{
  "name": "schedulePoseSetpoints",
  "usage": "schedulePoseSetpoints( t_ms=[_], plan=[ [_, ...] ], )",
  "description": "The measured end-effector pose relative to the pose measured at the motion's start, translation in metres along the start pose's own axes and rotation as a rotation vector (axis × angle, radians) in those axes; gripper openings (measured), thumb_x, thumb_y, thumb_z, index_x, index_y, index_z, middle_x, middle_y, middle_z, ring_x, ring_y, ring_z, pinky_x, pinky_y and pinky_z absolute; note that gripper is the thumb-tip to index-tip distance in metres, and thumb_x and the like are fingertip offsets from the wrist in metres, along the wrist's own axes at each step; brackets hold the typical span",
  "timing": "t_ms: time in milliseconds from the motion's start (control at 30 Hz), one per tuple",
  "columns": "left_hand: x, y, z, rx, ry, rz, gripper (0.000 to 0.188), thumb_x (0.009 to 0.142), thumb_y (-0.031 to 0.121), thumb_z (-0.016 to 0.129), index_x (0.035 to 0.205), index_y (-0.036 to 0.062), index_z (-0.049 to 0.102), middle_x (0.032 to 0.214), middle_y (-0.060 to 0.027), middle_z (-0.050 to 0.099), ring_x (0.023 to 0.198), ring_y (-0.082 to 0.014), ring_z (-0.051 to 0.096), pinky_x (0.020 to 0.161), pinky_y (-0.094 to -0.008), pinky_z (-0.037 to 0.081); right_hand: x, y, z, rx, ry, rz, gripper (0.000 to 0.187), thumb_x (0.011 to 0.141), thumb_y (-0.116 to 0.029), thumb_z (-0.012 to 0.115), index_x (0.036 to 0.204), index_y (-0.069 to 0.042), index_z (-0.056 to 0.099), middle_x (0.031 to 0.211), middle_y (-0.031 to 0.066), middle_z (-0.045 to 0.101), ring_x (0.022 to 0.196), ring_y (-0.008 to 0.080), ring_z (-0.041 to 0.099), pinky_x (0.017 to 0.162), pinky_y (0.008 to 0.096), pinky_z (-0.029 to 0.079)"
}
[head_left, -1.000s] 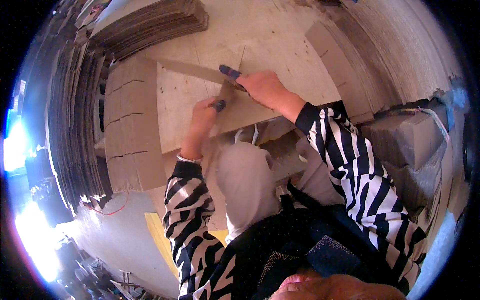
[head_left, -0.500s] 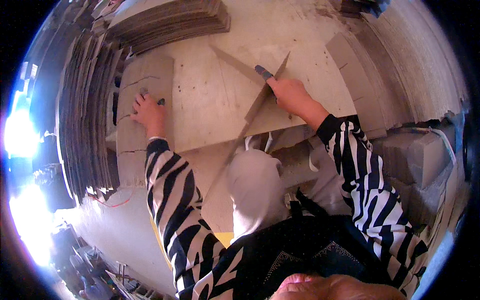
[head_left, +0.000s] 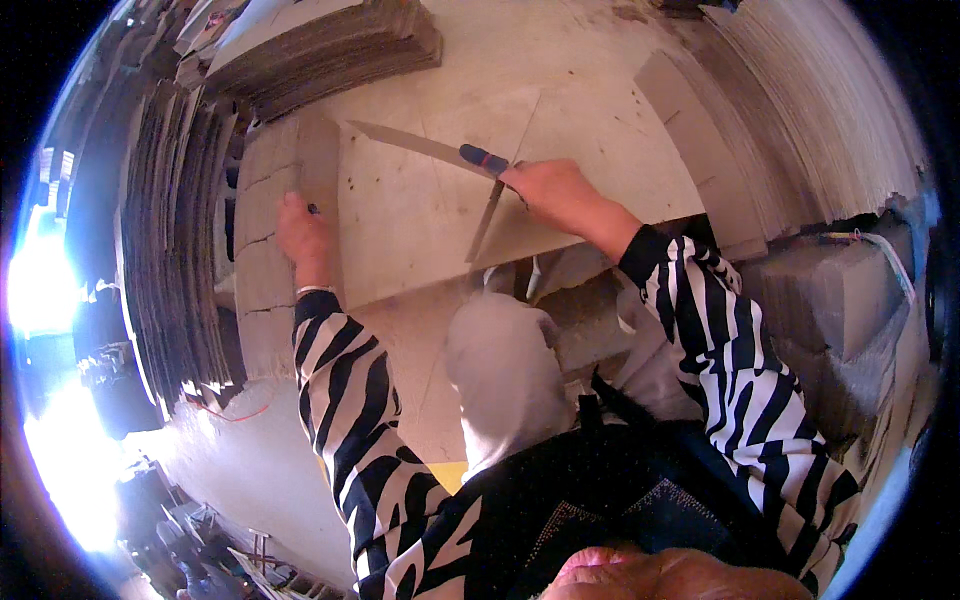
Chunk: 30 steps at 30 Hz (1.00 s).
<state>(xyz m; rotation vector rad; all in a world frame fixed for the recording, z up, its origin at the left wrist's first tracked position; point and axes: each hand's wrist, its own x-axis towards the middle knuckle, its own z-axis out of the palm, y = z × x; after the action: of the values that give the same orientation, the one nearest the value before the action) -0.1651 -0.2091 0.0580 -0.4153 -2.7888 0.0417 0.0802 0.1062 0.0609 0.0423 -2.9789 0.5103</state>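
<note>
My right hand grips two crossed cardboard strips, held above the pale wooden table. One thin strip points to the far left; the other, a narrow strip, slants down toward the table's near edge. A dark cover with a red band wraps one finger of this hand. At the left, my left hand has its fingers drawn together on a slotted cardboard strip lying at the table's left side. Its thumb also shows a dark cover. What lies under the fingertips is partly hidden.
Tall stacked cardboard sheets stand along the left. A flat cardboard pile lies at the far left of the table. Cardboard pieces and a larger sheet stack line the right. My knees are below the near edge.
My right hand has moved left with the crossed strips, which have turned. My left hand's fingers, spread before, are now drawn together on the slotted cardboard.
</note>
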Motion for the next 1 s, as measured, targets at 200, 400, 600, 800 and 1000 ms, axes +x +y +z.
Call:
schedulePoseSetpoints(
  t_ms=[200, 400, 600, 800, 1000],
  plan=[
    [-0.003, -0.002, -0.024, 0.287, 0.541, 0.455, 0.017, 0.075, 0.012, 0.063, 0.092, 0.0097, 0.060, 0.108, -0.0120, 0.061, 0.093, -0.0345, 0.063, 0.073, -0.0453, 0.052, 0.002, -0.004, -0.002, 0.004, 0.013, -0.063, 0.042, 0.076, -0.003, 0.056, 0.117, -0.012, 0.052, 0.086, 0.0111, 0.061, 0.079, 0.0327, 0.062, 0.061, 0.0448, 0.049],
    [0.004, 0.005, 0.004, -0.006, -0.094, 0.205, 0.022, 0.079, 0.012, 0.061, 0.100, 0.0079, 0.065, 0.099, -0.0154, 0.066, 0.086, -0.0318, 0.064, 0.067, -0.0442, 0.052, -0.001, -0.009, -0.012, -0.001, 0.094, -0.095, 0.037, 0.078, -0.005, 0.054, 0.114, -0.011, 0.054, 0.087, 0.0105, 0.061, 0.079, 0.0321, 0.062, 0.060, 0.0450, 0.049],
    [-0.025, 0.038, 0.025, -0.625, -0.482, 0.093, 0.032, 0.092, 0.014, 0.048, 0.118, 0.0026, 0.062, 0.097, -0.0136, 0.067, 0.086, -0.0204, 0.065, 0.071, -0.0328, 0.052, 0.005, -0.008, -0.002, 0.029, 0.192, -0.146, 0.035, 0.078, -0.004, 0.055, 0.112, -0.011, 0.057, 0.084, 0.0099, 0.061, 0.077, 0.0320, 0.063, 0.060, 0.0447, 0.050],
    [-0.054, 0.070, 0.045, -1.396, -0.551, -0.305, 0.031, 0.094, 0.011, 0.042, 0.114, -0.0037, 0.062, 0.101, -0.0083, 0.067, 0.086, -0.0180, 0.064, 0.075, -0.0313, 0.052, 0.002, -0.009, -0.003, -0.021, 0.107, -0.104, 0.027, 0.083, -0.009, 0.055, 0.109, -0.014, 0.059, 0.076, 0.0102, 0.061, 0.073, 0.0314, 0.065, 0.057, 0.0451, 0.051],
    [-0.037, 0.070, -0.003, -1.195, -0.755, -0.007, 0.032, 0.092, 0.015, 0.052, 0.119, 0.0010, 0.062, 0.098, -0.0068, 0.066, 0.082, -0.0112, 0.057, 0.072, -0.0247, 0.046, 0.003, 0.000, -0.007, -0.088, -0.026, -0.006, 0.029, 0.083, -0.010, 0.056, 0.111, -0.015, 0.059, 0.079, 0.0108, 0.064, 0.077, 0.0318, 0.067, 0.059, 0.0459, 0.051]
  ],
)
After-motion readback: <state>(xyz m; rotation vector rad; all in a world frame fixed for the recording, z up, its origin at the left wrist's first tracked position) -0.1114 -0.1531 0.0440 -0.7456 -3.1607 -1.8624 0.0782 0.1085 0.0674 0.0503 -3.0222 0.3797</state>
